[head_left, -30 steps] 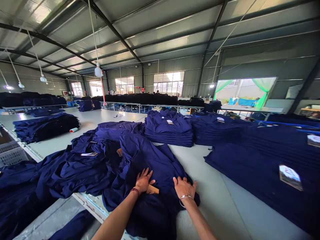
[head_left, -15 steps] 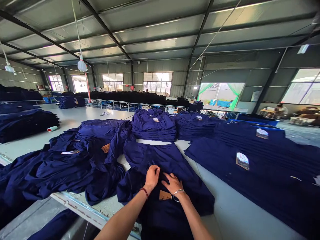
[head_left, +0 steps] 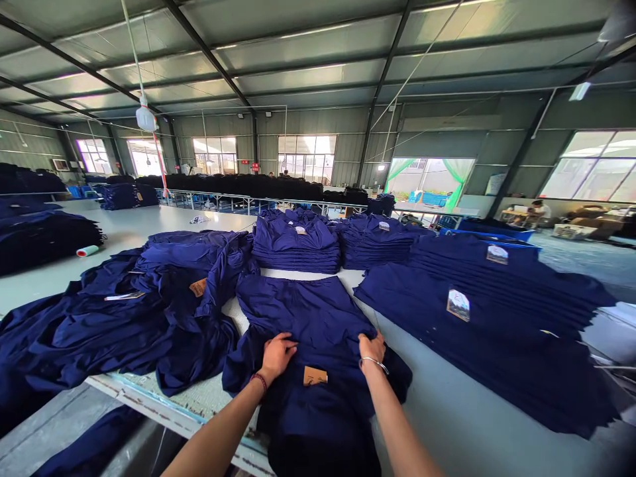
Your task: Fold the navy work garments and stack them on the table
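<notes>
Right hand (head_left: 372, 348) clasps the flat navy-blue cloth garment (head_left: 308, 308); whether the left hand (head_left: 278, 358) pinches it, I cannot tell. Uneven pull may skew it.

Left hand (head_left: 277, 356), right hand (head_left: 372, 347) – apart, fingers (head_left: 283, 336) bent

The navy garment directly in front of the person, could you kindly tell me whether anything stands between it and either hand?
Nothing visible does: the left hand and the right hand both touch the navy garment directly. A brown tag lies on it between the wrists, apart from both hands.
</notes>
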The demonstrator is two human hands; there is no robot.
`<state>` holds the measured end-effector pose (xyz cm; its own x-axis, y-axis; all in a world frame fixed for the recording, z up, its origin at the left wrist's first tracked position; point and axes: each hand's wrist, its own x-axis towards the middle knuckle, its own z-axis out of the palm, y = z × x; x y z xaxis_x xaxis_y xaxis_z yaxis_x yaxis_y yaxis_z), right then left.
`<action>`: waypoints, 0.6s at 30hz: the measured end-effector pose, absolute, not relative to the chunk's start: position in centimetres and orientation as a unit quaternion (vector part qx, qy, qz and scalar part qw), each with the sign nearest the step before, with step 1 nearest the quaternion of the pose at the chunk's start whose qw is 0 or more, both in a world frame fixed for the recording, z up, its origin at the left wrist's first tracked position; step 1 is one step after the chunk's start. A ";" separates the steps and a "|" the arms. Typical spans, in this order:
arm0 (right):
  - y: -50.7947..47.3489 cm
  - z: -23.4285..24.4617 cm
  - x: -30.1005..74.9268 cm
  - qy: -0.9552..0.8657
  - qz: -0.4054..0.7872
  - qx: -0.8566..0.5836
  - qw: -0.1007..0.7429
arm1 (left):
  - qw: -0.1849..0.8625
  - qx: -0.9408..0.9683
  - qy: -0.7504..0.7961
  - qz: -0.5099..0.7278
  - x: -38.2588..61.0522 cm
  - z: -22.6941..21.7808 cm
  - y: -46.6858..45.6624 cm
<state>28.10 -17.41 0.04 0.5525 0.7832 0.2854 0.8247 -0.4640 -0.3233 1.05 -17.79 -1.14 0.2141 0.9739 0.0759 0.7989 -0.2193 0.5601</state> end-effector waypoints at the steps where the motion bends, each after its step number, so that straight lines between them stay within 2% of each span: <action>1: -17.6 0.1 27.4 -0.462 -0.055 -0.853 0.237 | 0.218 0.738 0.598 0.224 1.3 -0.7 -17.4; 5: -19.3 1.1 23.4 -0.588 -0.123 -0.716 0.355 | 0.216 0.710 0.609 0.281 2.3 1.7 -16.2; 8: -20.6 2.1 20.5 -0.707 -0.101 -0.625 0.315 | 0.200 0.707 0.584 0.343 3.2 3.5 -16.5; 11: -20.8 3.2 19.1 -0.704 -0.015 -0.640 0.309 | 0.206 0.754 0.490 0.386 4.0 4.8 -17.7; 13: -20.1 4.0 19.4 -0.638 0.098 -0.671 0.366 | 0.199 0.781 0.446 0.389 4.1 5.0 -18.5; 16: -18.5 4.7 21.1 -0.510 0.241 -0.680 0.468 | 0.170 0.753 0.496 0.398 3.0 4.7 -18.7; 18: -17.7 4.7 22.5 -0.456 0.272 -0.675 0.512 | 0.193 0.676 0.575 0.418 1.5 4.3 -17.8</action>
<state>22.48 -17.67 4.67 0.4354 0.8947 0.0993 0.3376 -0.0601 -0.9394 1.49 -17.81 4.29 -0.0111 0.9393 0.3429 0.6156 -0.2638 0.7426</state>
